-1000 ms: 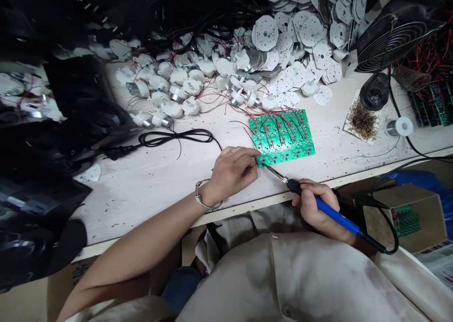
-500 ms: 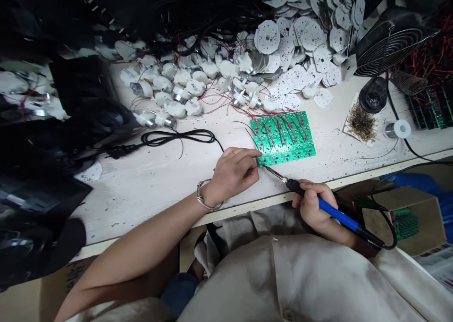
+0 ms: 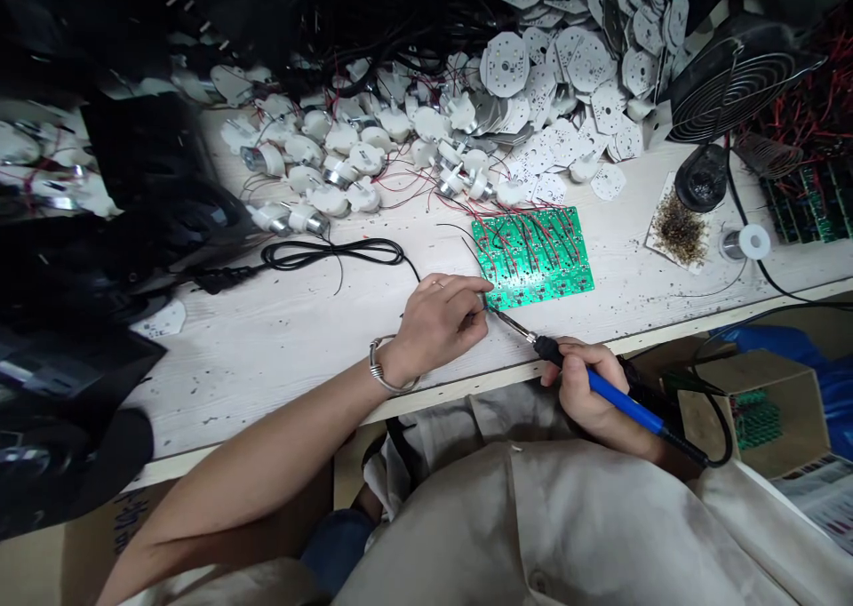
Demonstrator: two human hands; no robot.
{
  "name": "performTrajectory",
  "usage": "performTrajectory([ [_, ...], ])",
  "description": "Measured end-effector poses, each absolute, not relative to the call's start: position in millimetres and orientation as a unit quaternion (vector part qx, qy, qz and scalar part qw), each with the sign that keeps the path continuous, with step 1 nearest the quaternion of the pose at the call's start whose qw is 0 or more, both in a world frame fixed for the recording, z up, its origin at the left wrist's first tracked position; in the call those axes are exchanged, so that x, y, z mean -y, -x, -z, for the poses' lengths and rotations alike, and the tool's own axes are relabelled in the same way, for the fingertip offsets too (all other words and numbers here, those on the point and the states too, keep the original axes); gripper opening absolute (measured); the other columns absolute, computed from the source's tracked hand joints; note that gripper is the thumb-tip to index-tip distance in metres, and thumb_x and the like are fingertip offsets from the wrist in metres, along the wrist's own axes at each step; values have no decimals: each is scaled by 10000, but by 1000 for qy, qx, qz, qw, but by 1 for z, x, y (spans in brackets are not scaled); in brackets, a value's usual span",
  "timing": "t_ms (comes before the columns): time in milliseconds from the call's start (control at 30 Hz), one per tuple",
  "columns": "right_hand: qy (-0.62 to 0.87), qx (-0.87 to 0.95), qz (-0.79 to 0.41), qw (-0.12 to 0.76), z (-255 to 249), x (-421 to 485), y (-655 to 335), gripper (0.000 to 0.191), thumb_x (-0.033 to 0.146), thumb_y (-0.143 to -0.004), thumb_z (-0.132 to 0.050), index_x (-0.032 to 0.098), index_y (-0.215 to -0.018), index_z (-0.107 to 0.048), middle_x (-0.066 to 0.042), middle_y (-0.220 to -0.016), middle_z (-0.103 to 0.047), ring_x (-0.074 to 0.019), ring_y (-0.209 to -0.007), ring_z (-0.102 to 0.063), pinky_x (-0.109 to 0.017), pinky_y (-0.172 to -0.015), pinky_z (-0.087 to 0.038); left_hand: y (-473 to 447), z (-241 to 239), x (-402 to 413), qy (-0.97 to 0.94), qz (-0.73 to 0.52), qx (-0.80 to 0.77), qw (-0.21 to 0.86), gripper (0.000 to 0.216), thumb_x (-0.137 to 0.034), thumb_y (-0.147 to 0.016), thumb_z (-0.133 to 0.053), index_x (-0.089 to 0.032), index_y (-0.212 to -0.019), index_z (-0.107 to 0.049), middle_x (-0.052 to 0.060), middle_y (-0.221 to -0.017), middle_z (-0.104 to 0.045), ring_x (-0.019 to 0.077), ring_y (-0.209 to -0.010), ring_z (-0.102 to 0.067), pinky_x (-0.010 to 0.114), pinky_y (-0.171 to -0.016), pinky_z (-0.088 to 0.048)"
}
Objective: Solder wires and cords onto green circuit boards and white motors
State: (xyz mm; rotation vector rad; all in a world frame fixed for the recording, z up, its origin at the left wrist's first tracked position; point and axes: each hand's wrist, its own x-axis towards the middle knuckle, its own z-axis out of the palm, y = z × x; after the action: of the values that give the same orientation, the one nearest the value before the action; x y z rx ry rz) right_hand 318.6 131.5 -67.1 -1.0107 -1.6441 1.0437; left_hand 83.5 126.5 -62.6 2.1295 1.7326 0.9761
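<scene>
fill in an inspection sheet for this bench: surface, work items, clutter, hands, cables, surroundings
Surface: pale bench, dark specks scattered on it.
Work items: green circuit board with red and black wires; blue-handled soldering iron, tip at the board's near left corner.
Clutter: white parts with silver cylinders; heaped white plates; brown crumbly heap.
Hands: left hand at that same corner, exact grip unclear; right hand holds the iron.
Cables: black cable looped left of the board; iron's cord curves from the handle's end.
Surroundings: black fan; spool; cardboard box holding green boards.
</scene>
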Motion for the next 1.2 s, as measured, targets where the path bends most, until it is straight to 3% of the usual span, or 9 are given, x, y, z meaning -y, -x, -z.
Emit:
performTrajectory([
  [367, 411, 684, -413, 439, 57, -134, -314, 47, 281, -921, -548, 251, -956, -558, 58, -694, -655, -83, -416, -589, -241, -460, -514, -84, 64, -126, -719, -336, -594, 132, 97, -163, -805, -554, -202, -716, -547, 18, -1051, -731, 162, -888, -682, 344, -806, -451],
  [533, 405, 693, -401, 442, 54, -136, -313, 45, 287, -929, -531, 255, -955, -546, 39, -755, -688, -87, -406, -584, -268, -480, -539, -86, 64, -126, -701, -332, -610, 161, 102, -171, -806, -549, -204, -709, -549, 23, -1036, -739, 165, -896, -689, 343, -814, -460],
  [800, 383, 719, -420, 400, 45, -142, -312, 92, 215, -940, -501, 266, -1013, -520, 41, -793, -674, -84, -478, -631, -253, -524, -551, -87, 69, -128, -703, -361, -601, 120, 114, -118, -775, -552, -201, -702, -522, 5, -988, -743, 156, -851, -695, 318, -751, -473],
  [1000, 358, 731, -420, 402, 46, -144, -310, 89, 223, -955, -470, 271, -1021, -508, 76, -642, -604, -97, -477, -619, -262, -528, -547, -87, 67, -129, -699, -351, -608, 137, 118, -125, -769, -550, -202, -687, -514, 9, -982, -744, 159, -841, -696, 318, -751, -482],
  [1200, 388, 732, -405, 386, 45, -142, -314, 88, 208, -937, -502, 260, -1006, -516, 52, -744, -663, -88, -486, -637, -257, -559, -558, -86, 67, -128, -703, -361, -598, 135, 111, -130, -780, -550, -199, -697, -525, 14, -1001, -741, 158, -863, -694, 314, -757, -484],
])
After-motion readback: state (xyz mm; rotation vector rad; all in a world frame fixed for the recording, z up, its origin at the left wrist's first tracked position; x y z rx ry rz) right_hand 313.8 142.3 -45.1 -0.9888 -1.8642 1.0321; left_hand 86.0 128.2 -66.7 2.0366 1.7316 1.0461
